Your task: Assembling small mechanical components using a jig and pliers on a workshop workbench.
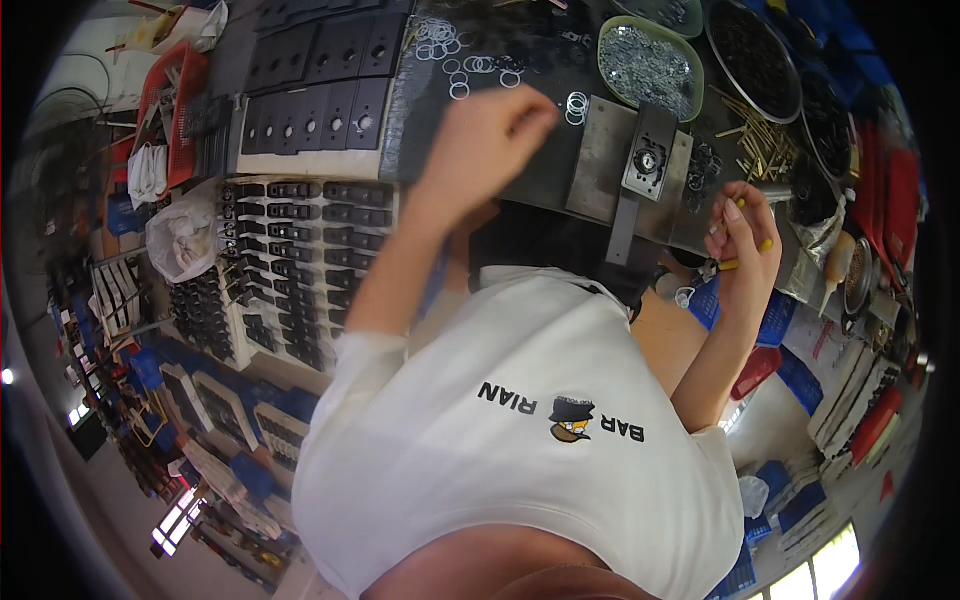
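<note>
My left hand point(488, 145) is over the dark bench, fingers curled in a pinch; whatever they hold, if anything, is hidden. Just beyond it lie loose thin metal rings point(459, 78), and a small stack of rings point(576, 108) sits to its right. My right hand point(752, 250) is closed around a yellow-handled tool point(729, 265) that looks like pliers, its jaws pointing left. Between my hands, a black rectangular housing point(655, 127) with a round metal centre rests on a flat steel plate point(602, 150) at the bench's near edge. Neither hand touches the housing.
A green bowl point(606, 75) of small metal parts stands behind the plate. Brass pins point(765, 150) and round trays point(712, 30) of dark parts lie at right. Black plates point(310, 125) line the back left, near racks of black parts point(350, 235) and a red basket point(183, 100).
</note>
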Demonstrator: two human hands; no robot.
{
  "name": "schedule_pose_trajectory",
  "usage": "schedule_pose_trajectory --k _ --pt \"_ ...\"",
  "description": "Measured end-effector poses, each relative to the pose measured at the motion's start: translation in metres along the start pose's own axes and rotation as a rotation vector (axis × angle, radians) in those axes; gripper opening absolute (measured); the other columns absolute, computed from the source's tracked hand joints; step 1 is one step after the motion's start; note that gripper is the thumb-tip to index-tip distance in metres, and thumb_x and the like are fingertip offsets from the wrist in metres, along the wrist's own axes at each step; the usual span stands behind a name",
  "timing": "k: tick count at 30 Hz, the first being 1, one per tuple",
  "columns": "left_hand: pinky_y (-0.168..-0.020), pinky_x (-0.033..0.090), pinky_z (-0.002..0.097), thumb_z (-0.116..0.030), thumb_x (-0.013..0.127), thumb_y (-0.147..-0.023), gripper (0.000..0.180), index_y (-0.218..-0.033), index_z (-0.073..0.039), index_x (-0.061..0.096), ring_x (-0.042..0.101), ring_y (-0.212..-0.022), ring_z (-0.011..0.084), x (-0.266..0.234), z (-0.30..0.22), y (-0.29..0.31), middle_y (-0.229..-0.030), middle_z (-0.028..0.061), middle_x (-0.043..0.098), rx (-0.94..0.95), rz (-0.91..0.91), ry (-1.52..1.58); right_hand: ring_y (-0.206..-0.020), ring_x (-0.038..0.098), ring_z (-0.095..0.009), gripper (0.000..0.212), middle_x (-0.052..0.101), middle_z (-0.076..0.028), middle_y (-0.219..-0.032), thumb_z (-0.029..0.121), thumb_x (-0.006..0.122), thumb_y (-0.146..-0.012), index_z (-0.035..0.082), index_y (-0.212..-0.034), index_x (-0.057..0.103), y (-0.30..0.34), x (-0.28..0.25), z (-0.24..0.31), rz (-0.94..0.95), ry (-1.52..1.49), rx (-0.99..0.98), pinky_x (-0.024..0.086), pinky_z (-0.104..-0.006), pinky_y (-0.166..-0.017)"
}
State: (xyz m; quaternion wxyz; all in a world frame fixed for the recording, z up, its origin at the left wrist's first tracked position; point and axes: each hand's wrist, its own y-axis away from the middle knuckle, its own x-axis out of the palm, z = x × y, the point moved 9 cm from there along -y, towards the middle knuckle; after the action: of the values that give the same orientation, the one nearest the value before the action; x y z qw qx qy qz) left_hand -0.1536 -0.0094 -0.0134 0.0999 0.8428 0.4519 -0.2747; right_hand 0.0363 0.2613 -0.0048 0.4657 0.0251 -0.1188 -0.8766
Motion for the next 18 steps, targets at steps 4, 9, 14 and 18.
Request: schedule_pose_trajectory --k 4,9,14,18 --pt "-0.081 0.060 0.0415 -0.019 0.075 -0.099 0.018 -0.111 -0.007 0.079 0.078 -0.090 0.0344 -0.050 0.042 -0.039 -0.100 0.0167 0.080 0.019 -0.166 -0.459 -0.072 0.052 -0.003 0.027 0.061 0.000 -0.085 0.027 0.065 -0.111 0.002 -0.120 0.072 -0.010 -0.018 -0.012 -0.082 0.148 0.092 0.036 -0.0199 -0.059" --pt "-0.082 0.059 0.0421 -0.018 0.078 -0.095 0.020 -0.112 -0.006 0.078 0.077 -0.091 0.0316 -0.060 0.076 -0.048 -0.104 0.0152 0.079 0.007 -0.172 -0.415 -0.071 0.048 -0.003 0.031 0.062 0.001 -0.087 0.031 0.060 -0.114 0.004 -0.119 0.075 -0.015 -0.014 0.002 -0.189 0.496 -0.141 0.036 -0.0203 -0.061" --pt "-0.086 0.058 0.0466 -0.024 0.084 -0.090 0.030 -0.114 -0.007 0.076 0.074 -0.100 0.0358 -0.047 0.089 -0.050 -0.108 0.0142 0.076 -0.009 -0.116 -0.436 -0.076 0.051 -0.004 0.028 0.066 0.002 -0.092 0.026 0.061 -0.114 0.005 -0.120 0.078 -0.023 -0.015 -0.005 -0.095 0.394 -0.115 0.039 -0.0207 -0.066" --pt "-0.082 0.058 0.0393 -0.026 0.085 -0.089 0.032 -0.113 -0.006 0.079 0.074 -0.085 0.0255 -0.054 0.099 -0.052 -0.100 0.0123 0.077 -0.073 -0.083 -0.451 -0.075 0.051 -0.004 0.028 0.064 0.003 -0.100 0.026 0.061 -0.114 0.005 -0.119 0.078 -0.020 0.003 0.015 -0.062 0.524 -0.289 0.040 -0.0222 -0.065"
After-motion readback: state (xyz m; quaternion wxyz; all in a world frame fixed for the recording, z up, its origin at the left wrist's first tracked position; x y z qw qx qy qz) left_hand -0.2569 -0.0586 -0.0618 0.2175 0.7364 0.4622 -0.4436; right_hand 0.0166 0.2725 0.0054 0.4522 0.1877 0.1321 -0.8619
